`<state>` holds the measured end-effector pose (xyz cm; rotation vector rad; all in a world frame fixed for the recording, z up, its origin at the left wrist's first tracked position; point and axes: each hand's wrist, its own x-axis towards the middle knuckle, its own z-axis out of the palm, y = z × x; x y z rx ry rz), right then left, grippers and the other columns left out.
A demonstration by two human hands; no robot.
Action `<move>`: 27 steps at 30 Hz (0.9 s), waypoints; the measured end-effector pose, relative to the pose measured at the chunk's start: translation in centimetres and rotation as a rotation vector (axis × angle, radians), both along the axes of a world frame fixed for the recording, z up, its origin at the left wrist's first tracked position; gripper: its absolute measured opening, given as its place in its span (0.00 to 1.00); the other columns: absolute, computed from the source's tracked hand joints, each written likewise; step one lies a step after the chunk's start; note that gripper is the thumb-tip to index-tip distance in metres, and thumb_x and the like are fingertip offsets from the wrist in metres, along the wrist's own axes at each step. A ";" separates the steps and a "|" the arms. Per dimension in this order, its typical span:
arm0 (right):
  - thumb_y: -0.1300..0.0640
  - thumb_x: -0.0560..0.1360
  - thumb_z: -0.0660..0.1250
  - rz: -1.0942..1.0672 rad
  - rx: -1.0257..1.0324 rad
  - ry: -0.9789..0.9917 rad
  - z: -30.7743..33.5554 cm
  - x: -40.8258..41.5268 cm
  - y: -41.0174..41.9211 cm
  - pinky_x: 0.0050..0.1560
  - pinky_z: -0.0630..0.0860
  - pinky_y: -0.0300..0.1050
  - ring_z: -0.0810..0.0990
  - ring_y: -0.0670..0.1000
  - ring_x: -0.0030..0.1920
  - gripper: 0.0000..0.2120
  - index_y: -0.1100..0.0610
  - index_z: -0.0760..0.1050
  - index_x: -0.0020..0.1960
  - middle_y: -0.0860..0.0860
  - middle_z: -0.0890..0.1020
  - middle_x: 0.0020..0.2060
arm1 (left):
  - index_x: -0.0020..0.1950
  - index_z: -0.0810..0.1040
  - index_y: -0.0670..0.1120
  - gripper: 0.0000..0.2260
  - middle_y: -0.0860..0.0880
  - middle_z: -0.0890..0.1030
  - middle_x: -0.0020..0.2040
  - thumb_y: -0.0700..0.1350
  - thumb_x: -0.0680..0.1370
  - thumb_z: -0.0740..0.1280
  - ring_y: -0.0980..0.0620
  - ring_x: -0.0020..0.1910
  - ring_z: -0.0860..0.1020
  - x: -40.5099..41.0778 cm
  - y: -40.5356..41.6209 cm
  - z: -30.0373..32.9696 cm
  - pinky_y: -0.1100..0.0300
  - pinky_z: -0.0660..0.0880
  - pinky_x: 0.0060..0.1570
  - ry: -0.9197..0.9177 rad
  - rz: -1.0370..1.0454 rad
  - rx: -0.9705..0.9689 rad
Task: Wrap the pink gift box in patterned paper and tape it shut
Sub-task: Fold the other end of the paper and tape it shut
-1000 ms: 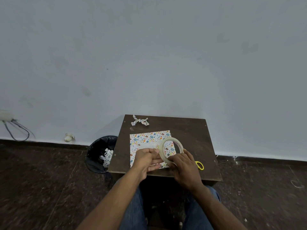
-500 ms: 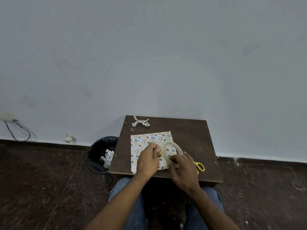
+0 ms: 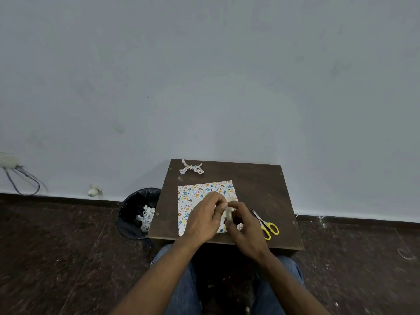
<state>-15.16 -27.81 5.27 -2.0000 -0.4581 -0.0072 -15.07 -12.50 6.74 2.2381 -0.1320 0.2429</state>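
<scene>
Pale ring-shaped tape roll (image 3: 228, 212) now turned edge-on, gripped by right hand (image 3: 246, 228), left hand (image 3: 205, 218) pinching at its rim, over colourful patterned paper sheet (image 3: 200, 192) by dark wooden table's (image 3: 261, 185) near edge, yellow-handled scissors (image 3: 267, 225) right, pink box unseen.

A plain, sparsely furnished room, likely in a home: a bare pale grey painted wall (image 3: 204, 76), dark speckled stone floor (image 3: 56, 258), small dark wooden desk (image 3: 261, 189), black-lined waste bin (image 3: 136, 214) and loose wall cables (image 3: 22, 178).
</scene>
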 end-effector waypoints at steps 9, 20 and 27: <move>0.63 0.75 0.67 0.031 0.218 0.109 0.5 -0.1 0.0 0.43 0.78 0.48 0.79 0.56 0.36 0.18 0.47 0.74 0.62 0.56 0.81 0.35 | 0.59 0.78 0.55 0.13 0.55 0.80 0.56 0.45 0.76 0.72 0.59 0.56 0.78 -0.9 -1.4 -0.5 0.59 0.77 0.53 0.128 0.101 -0.469; 0.59 0.71 0.66 -0.016 0.298 0.208 -0.8 0.0 -0.1 0.39 0.70 0.46 0.71 0.55 0.35 0.33 0.46 0.63 0.75 0.62 0.73 0.33 | 0.38 0.84 0.49 0.09 0.51 0.83 0.41 0.35 0.72 0.75 0.55 0.45 0.81 -0.3 -1.5 0.4 0.62 0.76 0.48 0.096 0.229 -0.600; 0.62 0.74 0.67 -0.084 0.400 0.292 -1.4 0.3 0.0 0.41 0.75 0.53 0.77 0.57 0.37 0.29 0.43 0.66 0.70 0.64 0.80 0.37 | 0.40 0.83 0.53 0.09 0.53 0.78 0.47 0.39 0.73 0.75 0.63 0.55 0.77 -1.0 -1.5 1.1 0.63 0.74 0.52 0.088 0.073 -0.516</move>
